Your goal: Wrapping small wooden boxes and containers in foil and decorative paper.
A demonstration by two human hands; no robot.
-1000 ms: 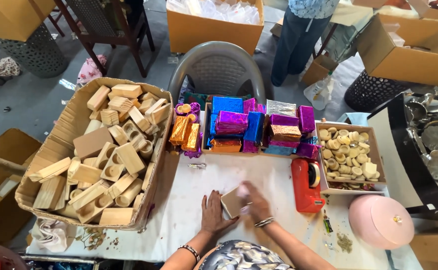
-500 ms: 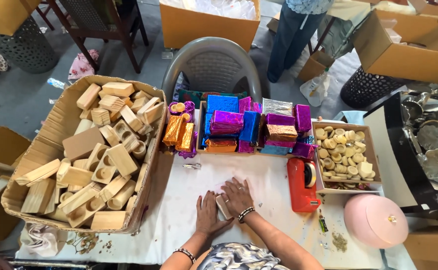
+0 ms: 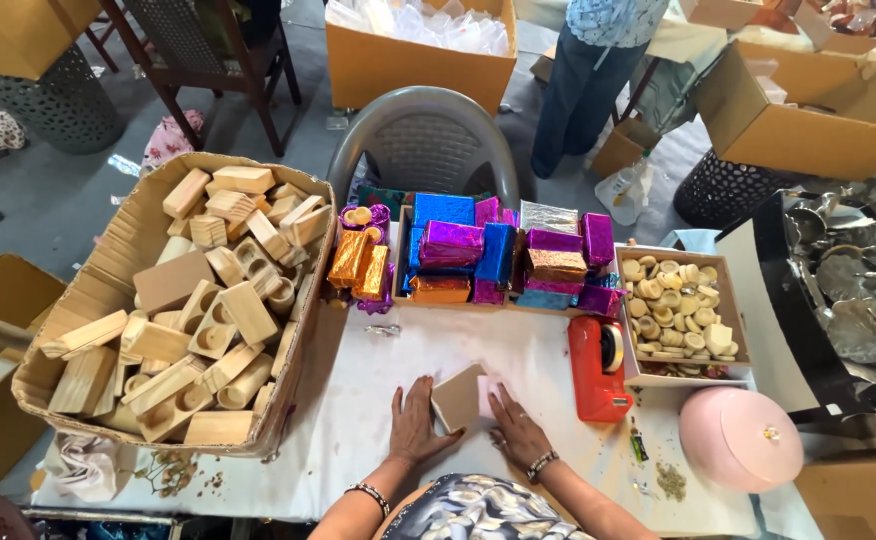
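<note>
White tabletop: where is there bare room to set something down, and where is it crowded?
Bare: the white tabletop between the foil-wrapped blocks and the hands; also between the left hand and the carton of wooden blocks. Crowded: around the red tape dispenser, tray of small pieces and pink lid.

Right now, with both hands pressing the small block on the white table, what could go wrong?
1. The left hand and right hand press the wooden block on a pink sheet; the sheet may slip or crease.
2. The torn cardboard box of wooden pieces sags beside the left hand; pieces could spill.
3. The red tape dispenser sits close to the right hand; a quick reach might knock it.
</note>
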